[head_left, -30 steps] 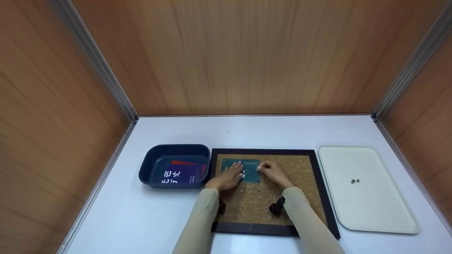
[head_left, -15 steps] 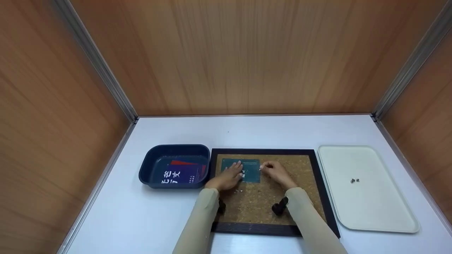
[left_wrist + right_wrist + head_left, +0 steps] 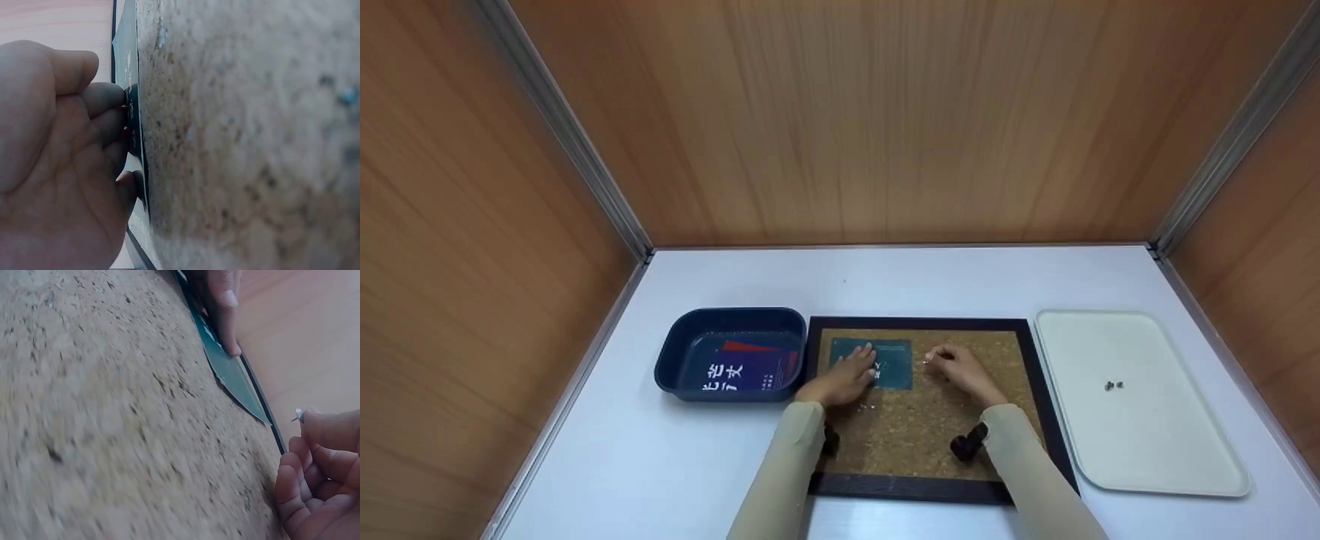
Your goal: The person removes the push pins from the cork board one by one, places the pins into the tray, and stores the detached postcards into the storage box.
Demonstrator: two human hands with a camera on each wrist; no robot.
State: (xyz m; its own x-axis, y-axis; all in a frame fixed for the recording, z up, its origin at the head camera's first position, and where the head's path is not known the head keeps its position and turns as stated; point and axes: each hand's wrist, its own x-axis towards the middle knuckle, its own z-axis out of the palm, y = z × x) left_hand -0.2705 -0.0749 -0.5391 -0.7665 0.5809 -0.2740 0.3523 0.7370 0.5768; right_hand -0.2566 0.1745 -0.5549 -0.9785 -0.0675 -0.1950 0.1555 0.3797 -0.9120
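A dark green card [image 3: 894, 369] with white print lies on the cork board [image 3: 915, 442]. My left hand [image 3: 844, 376] rests on its left half, fingers straight and touching the card. In the left wrist view, the fingertips of my left hand [image 3: 73, 146] meet the card's face. Just right of the card, my right hand [image 3: 960, 367] pinches a small silver thumbtack [image 3: 298, 415] between thumb and finger. The tack's point shows past the fingertips and stands apart from the card. Small shiny bits [image 3: 868, 406] lie on the cork below my left hand, too small to identify.
A dark blue bin [image 3: 667, 371] with purple [image 3: 750, 369] and red cards stands left of the board. The board has a raised black frame [image 3: 915, 487]. To the right is a pale tray [image 3: 1155, 435] bearing a few small metal pieces [image 3: 1114, 385]. Wood-grain walls enclose the white table.
My right hand has moved right, from the card's right edge to over bare cork, carrying the thumbtack. My left hand has stayed on the card.
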